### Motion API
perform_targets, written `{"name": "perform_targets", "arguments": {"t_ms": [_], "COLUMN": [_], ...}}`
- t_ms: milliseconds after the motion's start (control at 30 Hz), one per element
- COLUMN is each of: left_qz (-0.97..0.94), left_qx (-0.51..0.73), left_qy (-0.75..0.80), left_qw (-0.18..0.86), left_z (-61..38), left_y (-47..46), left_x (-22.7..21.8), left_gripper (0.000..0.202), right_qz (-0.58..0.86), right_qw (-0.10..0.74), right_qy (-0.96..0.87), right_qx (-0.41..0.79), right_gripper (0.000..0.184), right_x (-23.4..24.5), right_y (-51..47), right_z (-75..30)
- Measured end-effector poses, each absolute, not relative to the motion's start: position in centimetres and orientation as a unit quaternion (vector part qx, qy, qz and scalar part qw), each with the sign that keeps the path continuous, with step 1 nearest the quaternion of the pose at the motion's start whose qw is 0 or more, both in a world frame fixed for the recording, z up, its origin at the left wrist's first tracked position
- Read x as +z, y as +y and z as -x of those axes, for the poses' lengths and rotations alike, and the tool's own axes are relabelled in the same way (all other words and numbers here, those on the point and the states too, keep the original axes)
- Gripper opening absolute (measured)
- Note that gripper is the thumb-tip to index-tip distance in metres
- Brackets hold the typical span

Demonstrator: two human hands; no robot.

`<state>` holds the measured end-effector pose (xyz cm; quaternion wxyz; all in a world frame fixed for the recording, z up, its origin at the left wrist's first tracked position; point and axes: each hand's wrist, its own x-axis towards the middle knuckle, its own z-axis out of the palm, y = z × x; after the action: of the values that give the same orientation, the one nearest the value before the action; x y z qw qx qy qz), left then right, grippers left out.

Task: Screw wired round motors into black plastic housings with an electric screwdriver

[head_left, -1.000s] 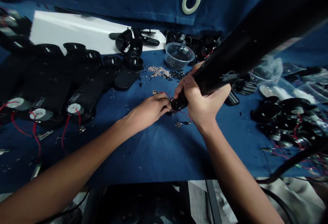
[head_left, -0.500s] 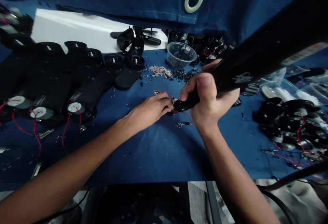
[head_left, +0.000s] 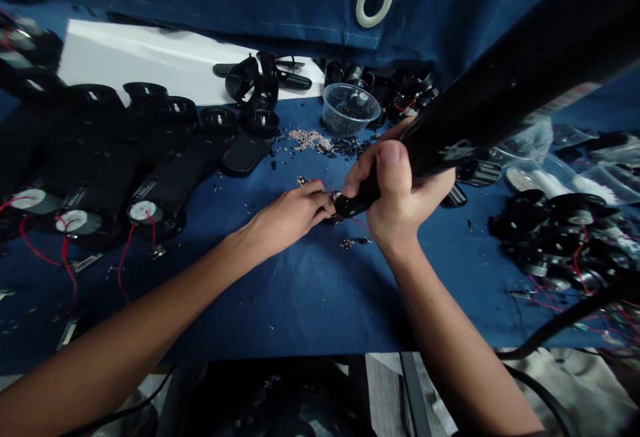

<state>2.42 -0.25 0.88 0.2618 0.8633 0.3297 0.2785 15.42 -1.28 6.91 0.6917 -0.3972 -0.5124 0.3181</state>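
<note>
My right hand is wrapped round a long black power screwdriver that slants down from the upper right, its tip at a small black part on the blue cloth. My left hand pinches that small part, which has thin red wires running from it; most of the part is hidden under the fingers. A pile of small silver screws lies just beyond the hands.
Rows of black housings with red-wired motors fill the left. A clear cup of dark screws stands behind. More black parts with red wires and clear bags lie right. A black cable crosses the lower right; a blue tarp with a white grommet hangs behind.
The right hand's grip has turned so the thumb now shows on top of the screwdriver. The tool tip stays at the small part and the left hand has barely moved.
</note>
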Motion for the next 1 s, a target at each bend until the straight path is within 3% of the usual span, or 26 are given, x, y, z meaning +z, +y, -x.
{"name": "perform_targets", "arguments": {"t_ms": [333,600,733,867,1000], "left_qz": [-0.865,-0.885,-0.899,-0.889,-0.877], "left_qx": [0.283,0.247,0.195,0.215,0.274], "left_qy": [0.328,0.356,0.374,0.388,0.381], "left_qw": [0.256,0.168,0.116,0.111,0.104], "left_z": [-2.3,-2.0,-1.8,-2.0,-2.1], "left_y": [-0.3,-1.5,-2.0,-2.0,-1.9], "left_x": [0.9,1.3,1.4,1.5,1.4], "left_gripper": [0.014,0.013,0.017,0.016,0.008], "right_qz": [0.322,0.505,0.667,0.742,0.812], "right_qw": [0.701,0.723,0.581,0.455,0.338], "right_qy": [-0.572,-0.457,-0.392,-0.399,-0.435], "right_qx": [0.281,0.119,0.252,0.288,0.192], "right_gripper": [0.021,0.02,0.046,0.07,0.068], "right_x": [7.4,8.9,6.5,3.5,2.5], "right_y": [-1.1,-2.8,-3.5,-3.5,-3.1], "right_z": [-15.6,-21.2,-26.6,-29.2,-29.3]}}
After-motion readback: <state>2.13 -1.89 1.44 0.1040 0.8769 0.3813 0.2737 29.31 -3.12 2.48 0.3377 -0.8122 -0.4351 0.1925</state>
